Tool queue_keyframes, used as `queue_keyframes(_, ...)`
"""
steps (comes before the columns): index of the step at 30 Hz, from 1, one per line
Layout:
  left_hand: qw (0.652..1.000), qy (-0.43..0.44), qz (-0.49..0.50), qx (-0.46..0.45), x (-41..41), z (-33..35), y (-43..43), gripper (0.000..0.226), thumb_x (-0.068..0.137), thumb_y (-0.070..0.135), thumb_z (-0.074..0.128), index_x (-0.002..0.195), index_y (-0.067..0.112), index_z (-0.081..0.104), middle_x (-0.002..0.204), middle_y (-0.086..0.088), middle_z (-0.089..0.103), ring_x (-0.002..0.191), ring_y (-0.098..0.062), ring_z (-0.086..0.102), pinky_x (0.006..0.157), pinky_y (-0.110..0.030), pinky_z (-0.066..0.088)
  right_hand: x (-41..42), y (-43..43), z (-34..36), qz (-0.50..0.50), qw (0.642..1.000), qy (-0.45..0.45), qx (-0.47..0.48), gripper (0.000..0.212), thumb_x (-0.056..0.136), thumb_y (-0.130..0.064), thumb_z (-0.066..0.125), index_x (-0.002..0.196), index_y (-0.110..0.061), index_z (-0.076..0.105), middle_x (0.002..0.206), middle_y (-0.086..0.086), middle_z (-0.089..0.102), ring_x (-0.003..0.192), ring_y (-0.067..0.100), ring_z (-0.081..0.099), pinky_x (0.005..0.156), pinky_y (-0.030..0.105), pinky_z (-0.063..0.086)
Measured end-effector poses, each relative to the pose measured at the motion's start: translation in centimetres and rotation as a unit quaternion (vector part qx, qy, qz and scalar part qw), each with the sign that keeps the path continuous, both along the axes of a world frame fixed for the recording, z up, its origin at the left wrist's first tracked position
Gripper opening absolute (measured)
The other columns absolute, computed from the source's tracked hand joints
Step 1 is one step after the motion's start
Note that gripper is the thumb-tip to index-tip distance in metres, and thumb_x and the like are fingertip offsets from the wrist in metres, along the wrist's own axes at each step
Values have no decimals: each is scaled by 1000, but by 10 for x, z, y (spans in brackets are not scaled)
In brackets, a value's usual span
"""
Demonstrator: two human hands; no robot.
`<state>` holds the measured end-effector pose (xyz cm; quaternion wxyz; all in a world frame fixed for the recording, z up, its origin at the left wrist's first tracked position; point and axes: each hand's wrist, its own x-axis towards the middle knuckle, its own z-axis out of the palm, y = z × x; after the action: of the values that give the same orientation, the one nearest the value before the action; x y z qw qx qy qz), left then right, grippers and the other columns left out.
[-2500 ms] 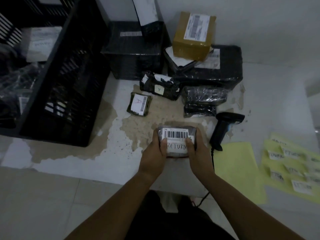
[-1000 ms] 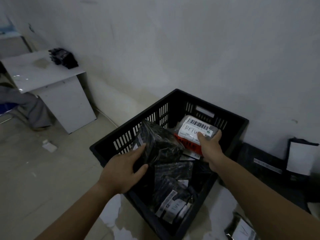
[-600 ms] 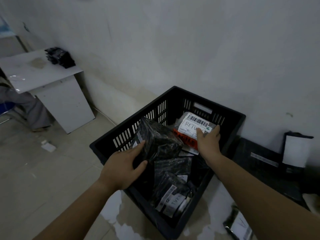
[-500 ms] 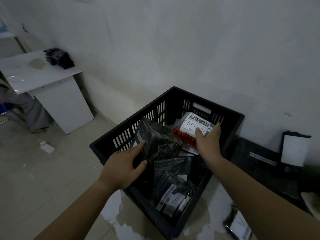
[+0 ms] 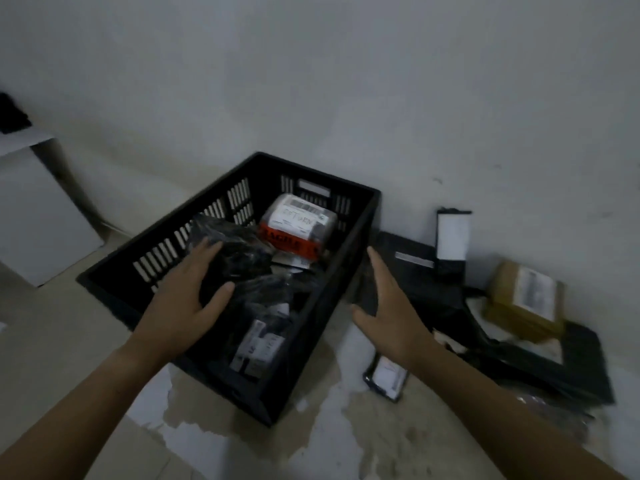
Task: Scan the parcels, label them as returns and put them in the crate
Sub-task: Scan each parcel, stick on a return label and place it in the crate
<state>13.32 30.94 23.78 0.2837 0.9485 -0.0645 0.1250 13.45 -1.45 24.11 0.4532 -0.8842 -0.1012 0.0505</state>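
Stained floor (image 5: pixel 346 431), slatted crate (image 5: pixel 277 386) — left fingers (image 5: pixel 207 248) grip crinkly black parcel (image 5: pixel 242 252), right fingers (image 5: pixel 376 266) loose.

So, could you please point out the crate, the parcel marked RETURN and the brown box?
crate (image 5: pixel 327 306), head view, its right wall.
parcel marked RETURN (image 5: pixel 298 220), head view, its white handwritten label.
brown box (image 5: pixel 505 291), head view, its brown top.
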Motion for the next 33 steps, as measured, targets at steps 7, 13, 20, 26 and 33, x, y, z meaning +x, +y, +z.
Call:
queue_keyframes(7, 987, -47, -134, -81, -44, 4, -163, 59, 95, 28, 62, 150, 23, 41, 164, 9, 26, 153, -9, 22, 119, -17, 20, -119, -128, -51, -23, 991, 130, -28, 88, 96, -37, 62, 153, -49, -4, 153, -38, 3, 145, -9, 10, 118, 20, 22)
queue_keyframes(13, 955, 108, -259, -101, -70, -48, -318, 45, 95, 34, 61, 140, 35, 51, 160, 20, 28, 147, 7, 20, 119, -27, 28, -181, -234, -74, -110, 976, 186, -17, 84, 96, -35, 61, 149, -51, -1, 156, -27, 12, 142, -2, 19, 114, 23, 25)
queue_keyframes(20, 927, 270, -153, -210, -23, -53, -425, 55, 97, 15, 62, 148, 19, 40, 136, 7, 49, 127, -9, 46, 96, -10, 35, -133, -305, -65, -198, 965, 154, 71, 81, 95, -21, 65, 156, -31, 14, 145, -19, 35, 137, 8, 38, 100, 26, 42)
queue_keyframes(26, 920, 308, -147, -191, 51, -53, -445, 80, 92, 44, 57, 160, 27, 19, 162, 3, 31, 149, -21, 32, 123, -41, 27, -38, -315, -50, -275, 941, 128, 150, 72, 96, -28, 62, 156, -29, 22, 140, -5, 49, 117, 12, 48, 99, 31, 40)
queue_keyframes(33, 900, 338, -174, -212, 61, -57, -456, 38, 103, 25, 49, 141, 20, 50, 135, 2, 58, 126, -16, 53, 105, -31, 39, -15, -299, -64, -253, 946, 144, 146, 58, 97, -20, 57, 151, -30, 36, 143, -10, 54, 123, 7, 50, 95, 25, 37)
